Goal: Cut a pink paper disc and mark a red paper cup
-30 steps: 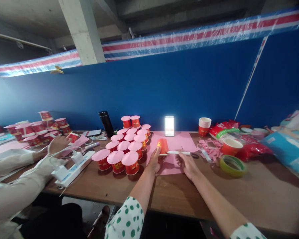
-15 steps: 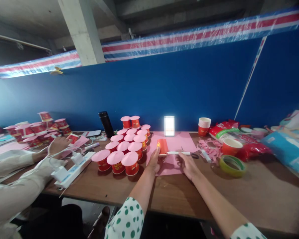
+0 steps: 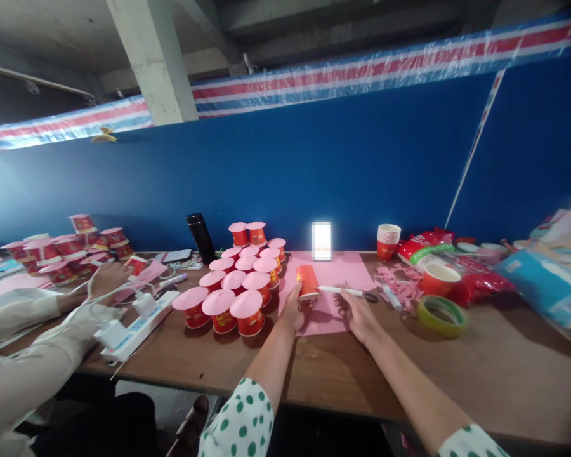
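My left hand (image 3: 295,309) is wrapped round a red paper cup (image 3: 308,281) with yellow print, tilted above a pink paper sheet (image 3: 345,271). In my right hand (image 3: 358,313) lies a slim white pen (image 3: 341,291), gripped between thumb and fingers. Its tip points left at the cup's lower edge; whether they touch, I cannot tell. Left of my hands stand rows of red cups (image 3: 249,315) with pink paper discs (image 3: 246,304) on top. Behind the pen, a dark-handled tool, perhaps scissors (image 3: 371,297), is partly hidden.
A stack of paper cups (image 3: 389,242), pink scraps (image 3: 400,284), clear tape (image 3: 442,316) and a single cup (image 3: 440,278) are on the right. A black bottle (image 3: 200,238) and a power strip (image 3: 137,325) stand left. A co-worker's hand (image 3: 109,279) works at far left.
The red cup has turned slightly in my left hand, and the pen is still close to its edge. The whole view has shifted slightly.
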Motion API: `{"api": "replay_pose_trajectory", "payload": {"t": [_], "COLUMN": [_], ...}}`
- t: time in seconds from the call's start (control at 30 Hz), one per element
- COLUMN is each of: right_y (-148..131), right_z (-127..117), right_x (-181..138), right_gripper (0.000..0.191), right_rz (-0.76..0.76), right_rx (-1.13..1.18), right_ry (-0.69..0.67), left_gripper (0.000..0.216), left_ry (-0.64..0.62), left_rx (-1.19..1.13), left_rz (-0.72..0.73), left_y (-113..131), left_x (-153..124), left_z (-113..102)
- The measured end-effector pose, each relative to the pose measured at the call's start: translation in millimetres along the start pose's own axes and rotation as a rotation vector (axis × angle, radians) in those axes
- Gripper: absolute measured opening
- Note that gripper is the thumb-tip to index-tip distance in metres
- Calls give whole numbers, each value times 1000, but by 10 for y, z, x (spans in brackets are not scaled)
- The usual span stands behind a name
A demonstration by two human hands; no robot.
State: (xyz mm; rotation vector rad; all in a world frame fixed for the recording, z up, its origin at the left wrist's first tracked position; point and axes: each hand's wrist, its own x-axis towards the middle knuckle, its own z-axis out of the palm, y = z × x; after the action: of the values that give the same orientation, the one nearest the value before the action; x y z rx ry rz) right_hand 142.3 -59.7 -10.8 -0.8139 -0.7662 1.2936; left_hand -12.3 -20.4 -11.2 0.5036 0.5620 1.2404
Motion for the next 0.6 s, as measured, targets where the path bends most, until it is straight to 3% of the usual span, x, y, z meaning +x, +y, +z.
{"api": "replay_pose_trajectory", "payload": {"t": [0.6], "right_y": [-7], "right_z": [16], "right_x": [-18], "right_gripper": [33], "right_rz": [-4], "right_rx": [-10], "right_ry": [-8], "left_gripper": [28], "left_ry": [51], "left_rx": [-13], "left_rz": [-12], "left_y": [-7], "left_x": [29], "left_z": [-33]}}
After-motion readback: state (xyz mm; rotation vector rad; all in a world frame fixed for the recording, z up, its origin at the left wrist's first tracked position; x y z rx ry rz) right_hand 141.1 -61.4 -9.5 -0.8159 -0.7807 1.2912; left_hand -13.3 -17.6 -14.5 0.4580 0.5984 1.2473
